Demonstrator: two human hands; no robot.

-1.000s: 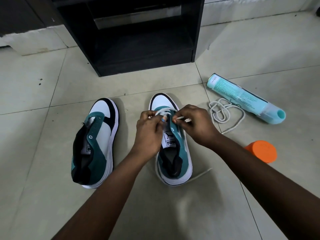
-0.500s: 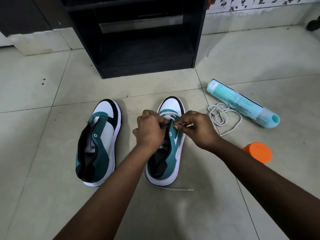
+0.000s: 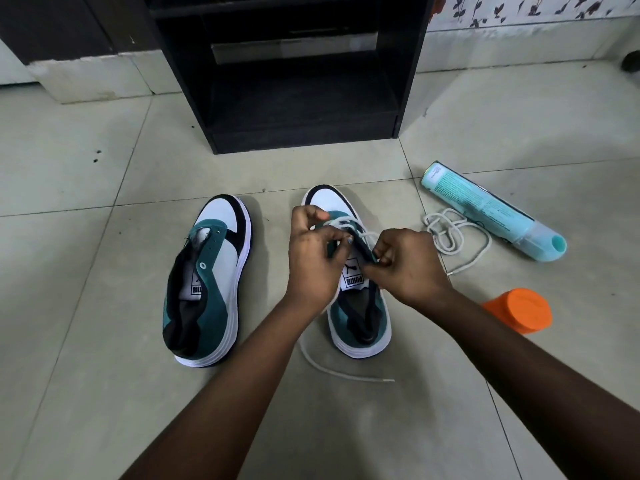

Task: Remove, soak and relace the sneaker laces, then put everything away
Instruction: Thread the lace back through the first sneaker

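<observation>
While I lace the right sneaker (image 3: 360, 306) on the floor (image 3: 104, 393), both my hands work over its eyelets. My left hand (image 3: 313, 261) has its fingers curled, and its grip seems to pinch the lace (image 3: 341, 223) near the tongue, though I cannot see the fingertips clearly. My right hand (image 3: 408, 266) closes its grip on the teal edge of the eyelet row and, I think, on the lace end too; the exact contact is hidden. One free end of this lace (image 3: 332, 370) trails on the floor just beside the heel.

The other sneaker (image 3: 207, 285) stands to the left with no lace in it, and the second lace (image 3: 453, 237) lies in a loose heap touching the pale blue bottle (image 3: 491, 213). An orange cap (image 3: 519, 311) rests near my right forearm.

What could go wrong, in my judgement: the lace may go through the wrong eyelet or come out twisted, because my own hands cover the holes. The trailing end is long, so the two ends may come out uneven. Also the second lace may tangle, as it is heaped.
</observation>
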